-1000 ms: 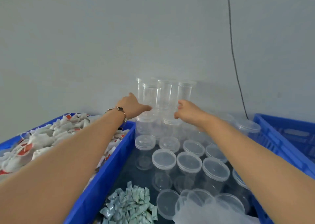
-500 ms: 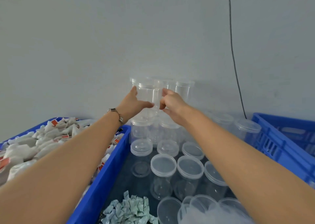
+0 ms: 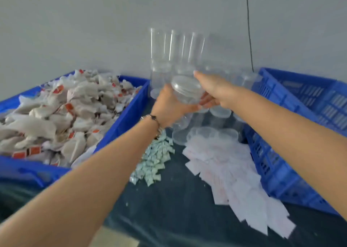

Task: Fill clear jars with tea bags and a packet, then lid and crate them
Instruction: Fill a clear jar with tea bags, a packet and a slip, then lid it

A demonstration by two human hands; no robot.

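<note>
I hold a clear lidded jar [image 3: 187, 91] between both hands above the table's middle. My left hand [image 3: 169, 107] grips it from below and the left. My right hand [image 3: 212, 91] holds its right side, fingers curled under it. Behind it, more clear jars [image 3: 176, 55] stand stacked against the wall. A blue crate [image 3: 120, 126] on the left is heaped with white tea bags [image 3: 62, 113]. Small pale green packets [image 3: 154, 158] lie in a pile on the dark table. An empty blue crate [image 3: 293, 119] stands on the right.
A spread of white paper slips [image 3: 232, 175] covers the table in front of the right crate. Several lidded jars [image 3: 219, 113] stand under my hands. A black cable [image 3: 249, 30] hangs down the grey wall.
Both hands have taken a jar off the stack and pulled it down and toward me. The view has tilted down, showing more of the table.
</note>
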